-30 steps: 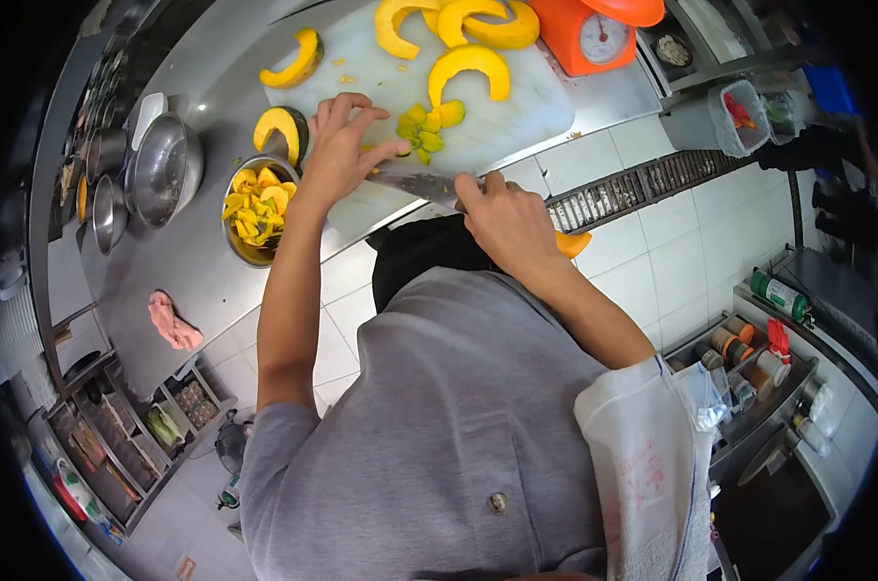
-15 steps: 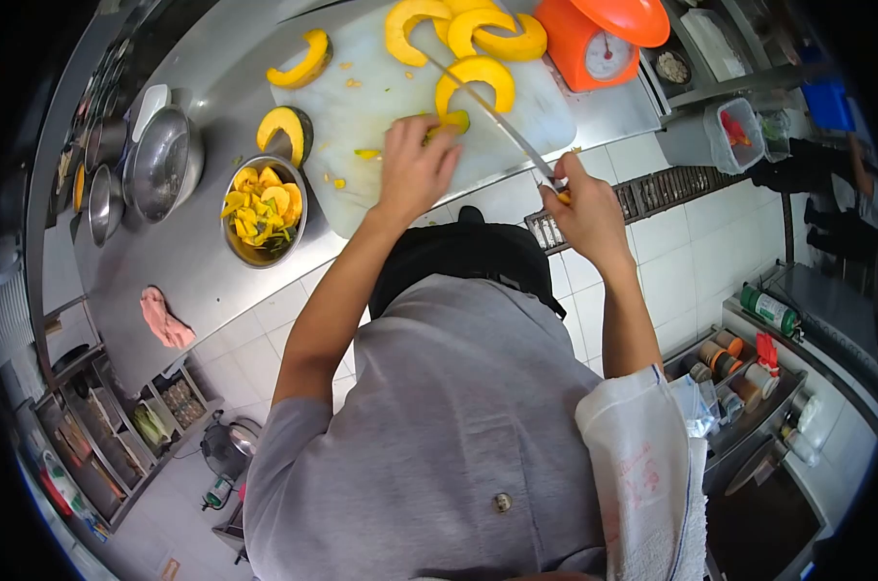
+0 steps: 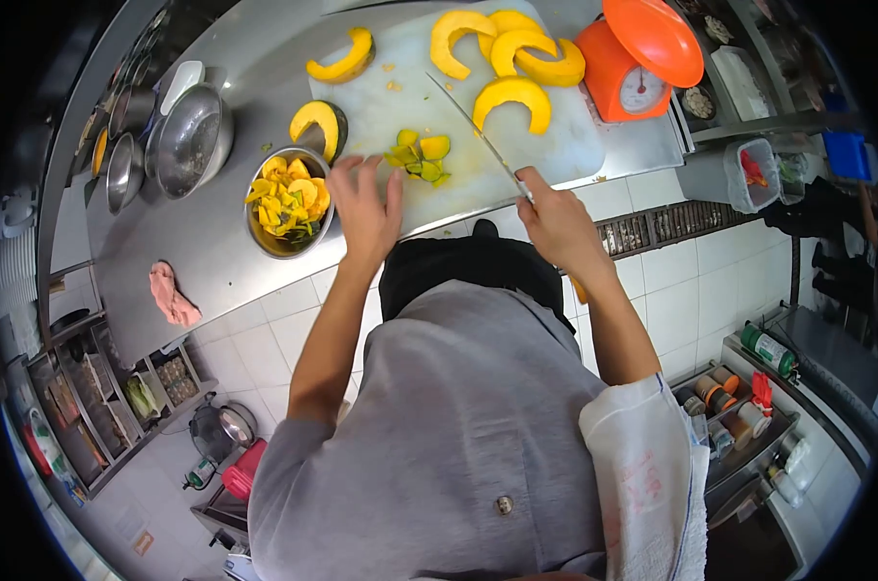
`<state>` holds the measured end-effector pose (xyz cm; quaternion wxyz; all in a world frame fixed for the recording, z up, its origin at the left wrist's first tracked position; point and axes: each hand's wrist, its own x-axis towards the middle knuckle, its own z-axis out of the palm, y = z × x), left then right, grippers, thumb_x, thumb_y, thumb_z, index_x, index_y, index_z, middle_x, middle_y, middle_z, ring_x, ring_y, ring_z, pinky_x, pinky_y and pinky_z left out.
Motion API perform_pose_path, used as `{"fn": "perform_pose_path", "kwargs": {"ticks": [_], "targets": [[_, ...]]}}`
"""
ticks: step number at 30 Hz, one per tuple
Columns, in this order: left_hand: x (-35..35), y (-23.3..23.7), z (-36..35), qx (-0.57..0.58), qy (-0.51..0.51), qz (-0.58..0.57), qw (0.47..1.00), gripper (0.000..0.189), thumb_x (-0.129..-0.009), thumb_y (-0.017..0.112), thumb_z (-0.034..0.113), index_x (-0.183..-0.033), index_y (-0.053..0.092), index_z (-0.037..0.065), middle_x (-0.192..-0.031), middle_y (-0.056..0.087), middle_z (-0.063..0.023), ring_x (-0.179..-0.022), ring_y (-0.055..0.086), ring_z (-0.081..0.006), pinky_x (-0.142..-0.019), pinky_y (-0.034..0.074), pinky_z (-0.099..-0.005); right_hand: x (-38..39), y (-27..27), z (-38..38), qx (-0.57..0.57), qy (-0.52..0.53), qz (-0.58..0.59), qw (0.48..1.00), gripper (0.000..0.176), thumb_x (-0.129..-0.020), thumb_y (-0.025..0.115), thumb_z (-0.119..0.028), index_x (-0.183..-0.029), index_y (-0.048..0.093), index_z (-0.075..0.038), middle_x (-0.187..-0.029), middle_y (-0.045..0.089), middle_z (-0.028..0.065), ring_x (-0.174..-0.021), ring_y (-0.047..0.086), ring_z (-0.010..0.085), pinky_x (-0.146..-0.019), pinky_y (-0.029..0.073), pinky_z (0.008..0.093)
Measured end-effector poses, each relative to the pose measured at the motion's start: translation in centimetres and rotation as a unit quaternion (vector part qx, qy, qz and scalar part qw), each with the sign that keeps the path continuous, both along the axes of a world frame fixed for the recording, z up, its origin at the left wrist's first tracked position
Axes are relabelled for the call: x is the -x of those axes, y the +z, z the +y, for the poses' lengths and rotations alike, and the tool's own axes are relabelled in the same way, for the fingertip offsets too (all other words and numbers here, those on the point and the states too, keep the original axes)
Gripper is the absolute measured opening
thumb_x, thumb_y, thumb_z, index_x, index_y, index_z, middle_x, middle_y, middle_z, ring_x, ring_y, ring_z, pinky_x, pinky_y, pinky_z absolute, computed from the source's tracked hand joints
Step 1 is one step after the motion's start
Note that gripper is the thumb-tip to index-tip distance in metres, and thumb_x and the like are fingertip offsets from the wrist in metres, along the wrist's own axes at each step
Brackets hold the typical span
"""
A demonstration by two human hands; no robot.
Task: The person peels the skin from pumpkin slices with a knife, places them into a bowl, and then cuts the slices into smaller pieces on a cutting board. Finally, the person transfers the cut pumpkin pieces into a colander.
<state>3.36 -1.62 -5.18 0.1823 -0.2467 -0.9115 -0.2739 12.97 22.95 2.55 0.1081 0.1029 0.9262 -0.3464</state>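
Observation:
My right hand [image 3: 563,225] grips the handle of a long knife [image 3: 483,136], its blade slanting up and left across the white cutting board [image 3: 570,136]. Fingers apart, my left hand [image 3: 366,215] hovers at the board's near left edge, holding nothing I can see. It lies between a metal bowl [image 3: 261,235] of yellow pumpkin pieces and a small pile of cut pumpkin chunks [image 3: 420,155] with green skin. Several curved pumpkin slices [image 3: 513,94] lie at the far side of the board. Another pumpkin slice [image 3: 354,58] rests at its far left.
An orange kitchen scale [image 3: 625,77] stands at the board's right. Left of it are a pumpkin wedge [image 3: 325,126], a large metal bowl [image 3: 195,145], a smaller metal bowl [image 3: 123,174] and a pink cloth [image 3: 171,293]. A plastic tub [image 3: 749,189] is beyond the counter's right end.
My left hand has moved left off the chunks toward the bowl, its fingers spreading, leaving the cut pile in view. The right hand still holds the knife. The whole view has shifted slightly.

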Motion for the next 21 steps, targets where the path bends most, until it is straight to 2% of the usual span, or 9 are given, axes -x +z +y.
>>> {"fn": "perform_pose_path", "kwargs": {"ticks": [4,5,6,8,11,15,17,19,21], "targets": [[-3.0,-0.4,0.0,0.014,0.064,-0.06,0.996,0.059,-0.09,0.07,0.023,-0.137,0.046,-0.003,-0.135,0.036,-0.0368,-0.125,0.039,-0.05,-0.107,0.032,-0.0556,1.1,1.3,-0.6,-0.046,0.027,-0.064,0.997,0.029,-0.091,0.051,-0.01,-0.119,0.049,-0.001,-0.082,0.067,0.027,-0.083,0.065,0.0485,-0.076,0.05,0.0571],[-3.2,-0.7,0.3,0.021,0.064,-0.096,0.993,0.069,-0.091,0.069,0.026,-0.144,0.037,-0.005,-0.142,0.027,-0.0419,-0.133,0.03,-0.0563,-0.111,0.027,-0.0578,1.3,1.4,-0.8,-0.05,0.029,-0.066,0.996,0.029,-0.091,0.051,-0.01,-0.119,0.049,-0.001,-0.082,0.067,0.027,-0.083,0.065,0.0485,-0.076,0.05,0.0571],[-3.4,-1.0,0.7,0.017,0.066,-0.101,0.993,0.069,-0.091,0.069,0.026,-0.144,0.037,-0.005,-0.142,0.027,-0.0419,-0.133,0.03,-0.0563,-0.111,0.027,-0.0578,1.4,1.4,-1.0,-0.074,0.035,-0.073,0.994,0.026,-0.091,0.051,-0.009,-0.116,0.048,-0.002,-0.082,0.067,0.0264,-0.084,0.065,0.0479,-0.076,0.05,0.0567],[-3.4,-1.4,1.9,0.108,0.104,-0.092,0.984,0.072,-0.092,0.067,0.03,-0.146,0.034,-0.005,-0.145,0.023,-0.0438,-0.137,0.024,-0.0587,-0.112,0.026,-0.0589,1.7,1.7,-1.4,-0.104,0.046,-0.082,0.99,0.024,-0.091,0.05,-0.007,-0.114,0.047,-0.003,-0.083,0.067,0.0258,-0.085,0.065,0.0473,-0.076,0.05,0.0564],[-3.0,-1.4,3.2,0.084,0.071,-0.097,0.989,0.072,-0.094,0.065,0.031,-0.147,0.032,-0.005,-0.147,0.021,-0.0447,-0.139,0.021,-0.0586,-0.114,0.024,-0.0593,1.9,2.2,-2.7,-0.193,0.086,-0.07,0.975,0.034,-0.088,0.053,-0.005,-0.12,0.049,0.006,-0.08,0.068,0.026,-0.079,0.07,0.0413,-0.071,0.057,0.0496],[-1.7,-1.0,3.5,-0.015,-0.018,-0.113,0.993,0.065,-0.096,0.063,0.029,-0.144,0.037,-0.005,-0.15,0.024,-0.0395,-0.141,0.023,-0.0548,-0.115,0.023,-0.0565,2.1,2.2,-4.1,-0.235,0.089,-0.069,0.965,0.035,-0.087,0.054,-0.004,-0.12,0.048,0.009,-0.08,0.068,0.0251,-0.074,0.072,0.0376,-0.065,0.058,0.0443],[-0.4,-0.3,3.3,-0.041,-0.019,-0.076,0.996,0.055,-0.097,0.06,0.023,-0.141,0.043,-0.005,-0.149,0.035,-0.0316,-0.138,0.035,-0.0478,-0.114,0.029,-0.0506,2.1,2.2,-4.3,-0.239,0.082,-0.071,0.965,0.035,-0.087,0.054,-0.004,-0.119,0.048,0.009,-0.08,0.069,0.025,-0.073,0.072,0.0374,-0.063,0.059,0.0435],[2.6,0.4,3.2,-0.093,-0.024,-0.094,0.991,0.049,-0.098,0.058,0.022,-0.137,0.047,-0.005,-0.146,0.04,-0.0288,-0.136,0.039,-0.0457,-0.112,0.033,-0.0475,1.9,2.3,-4.0,-0.185,0.088,-0.054,0.977,0.03,-0.087,0.052,-0.003,-0.115,0.046,0.004,-0.077,0.066,0.0275,-0.076,0.068,0.0445,-0.069,0.055,0.0536],[6.4,0.9,3.3,-0.142,-0.032,-0.104,0.984,0.04,-0.098,0.057,0.018,-0.129,0.054,-0.006,-0.137,0.051,-0.0266,-0.128,0.047,-0.0435,-0.107,0.04,-0.0442,1.5,3.1,-3.6,-0.15,0.087,-0.058,0.983,0.029,-0.088,0.052,-0.004,-0.115,0.045,0.004,-0.078,0.066,0.0273,-0.075,0.067,0.046,-0.07,0.053,0.0551]]}}
